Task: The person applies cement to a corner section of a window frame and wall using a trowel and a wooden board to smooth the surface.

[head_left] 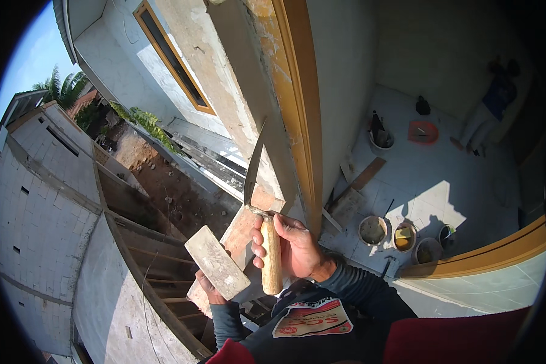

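Observation:
My right hand (300, 247) is wrapped round the wooden handle of a trowel (272, 258). Its narrow metal blade points away from me, seen nearly edge-on, with the tip close to the rough wall edge. Lower and to the left, my left hand (210, 289) grips a flat rectangular block (217, 262) smeared with pale mortar; most of those fingers are hidden behind it. Beneath both hands runs a reddish, mortar-stained ledge (236, 233) that meets the plastered wall edge (246, 97). The trowel and the block are apart.
A yellow-brown frame (303, 115) rises right of the wall edge. Inside, several buckets, among them a grey one (372, 230), stand on the tiled floor (400, 176). Another person (494, 100) is at the far right. A deep drop with bare soil (176, 188) lies left.

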Motion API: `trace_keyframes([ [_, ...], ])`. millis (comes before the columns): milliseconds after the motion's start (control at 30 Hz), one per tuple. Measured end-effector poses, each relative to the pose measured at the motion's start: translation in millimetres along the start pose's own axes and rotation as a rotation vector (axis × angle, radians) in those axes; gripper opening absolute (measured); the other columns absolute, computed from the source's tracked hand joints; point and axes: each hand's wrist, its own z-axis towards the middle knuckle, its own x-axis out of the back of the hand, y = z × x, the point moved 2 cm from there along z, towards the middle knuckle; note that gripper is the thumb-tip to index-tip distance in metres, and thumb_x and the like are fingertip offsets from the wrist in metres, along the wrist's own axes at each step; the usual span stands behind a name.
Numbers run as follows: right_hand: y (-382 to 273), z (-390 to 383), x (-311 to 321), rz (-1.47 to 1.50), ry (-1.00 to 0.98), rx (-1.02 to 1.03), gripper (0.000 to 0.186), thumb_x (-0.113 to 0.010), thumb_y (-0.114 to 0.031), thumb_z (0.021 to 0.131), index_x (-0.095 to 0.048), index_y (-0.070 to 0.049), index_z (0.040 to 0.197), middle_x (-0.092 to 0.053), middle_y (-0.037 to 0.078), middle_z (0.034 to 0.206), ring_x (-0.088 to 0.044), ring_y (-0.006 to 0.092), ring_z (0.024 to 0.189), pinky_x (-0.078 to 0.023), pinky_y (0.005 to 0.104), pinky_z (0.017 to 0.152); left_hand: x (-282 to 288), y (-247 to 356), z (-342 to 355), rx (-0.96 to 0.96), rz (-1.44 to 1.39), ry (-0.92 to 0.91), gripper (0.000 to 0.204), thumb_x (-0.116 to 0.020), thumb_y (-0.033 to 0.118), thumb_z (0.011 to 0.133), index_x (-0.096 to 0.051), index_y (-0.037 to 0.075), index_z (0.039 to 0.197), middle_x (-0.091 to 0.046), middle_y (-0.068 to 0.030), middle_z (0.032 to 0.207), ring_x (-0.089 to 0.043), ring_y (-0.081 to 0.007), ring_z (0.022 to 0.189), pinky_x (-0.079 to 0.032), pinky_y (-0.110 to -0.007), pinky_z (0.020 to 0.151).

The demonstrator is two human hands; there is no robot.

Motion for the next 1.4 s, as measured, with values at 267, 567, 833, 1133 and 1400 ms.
trace_keyframes([
  [267,-93.2,-1.5,0.2,-0.596,0.071,0.301,0.039,-0.042,-0.035,0.100,-0.052,0.003,0.107,-0.055,0.008,0.082,-0.055,0.0118,0.063,-0.048,0.0254,0.054,9.7,-5.6,7.1,0.068,-0.247,-0.045,0.065,-0.057,0.015,0.069,-0.047,-0.003,0.131,-0.058,-0.0234,0.120,-0.060,-0.0389,0.106,-0.053,-0.049,0.089],
  [567,-140.2,39.9,-18.7,-0.879,0.068,0.329,0.038,-0.045,-0.036,0.099,-0.053,0.001,0.104,-0.056,0.005,0.078,-0.053,0.0085,0.059,-0.045,0.0219,0.048,26.3,-4.7,5.9,0.056,-0.243,-0.001,0.067,-0.057,0.015,0.068,-0.045,-0.004,0.131,-0.058,-0.0235,0.119,-0.060,-0.0389,0.105,-0.055,-0.050,0.086],
  [833,-131.2,64.5,-18.2,-0.931,0.044,0.352,0.039,-0.042,-0.037,0.100,-0.053,0.000,0.102,-0.053,0.003,0.075,-0.051,0.0072,0.058,-0.045,0.0215,0.049,27.9,-9.6,9.9,0.055,-0.326,-0.026,0.065,-0.056,0.015,0.069,-0.046,-0.004,0.130,-0.057,-0.0245,0.121,-0.059,-0.0403,0.108,-0.054,-0.051,0.087],
  [1133,-111.6,34.1,-18.8,-0.924,0.040,0.363,0.042,-0.044,-0.037,0.099,-0.053,0.003,0.103,-0.054,0.006,0.077,-0.052,0.0096,0.058,-0.045,0.0234,0.050,22.0,-13.5,15.8,0.105,-0.288,-0.097,0.065,-0.054,0.018,0.070,-0.045,-0.004,0.131,-0.056,-0.0246,0.122,-0.059,-0.0404,0.108,-0.053,-0.051,0.088],
  [1400,-134.6,42.2,13.6,-0.828,0.029,0.390,0.040,-0.045,-0.037,0.099,-0.052,0.002,0.098,-0.053,0.007,0.074,-0.053,0.0107,0.055,-0.045,0.0242,0.047,9.4,-22.0,13.8,0.143,-0.309,-0.138,0.069,-0.059,0.017,0.071,-0.041,-0.003,0.134,-0.053,-0.0241,0.125,-0.057,-0.0402,0.110,-0.054,-0.051,0.088],
])
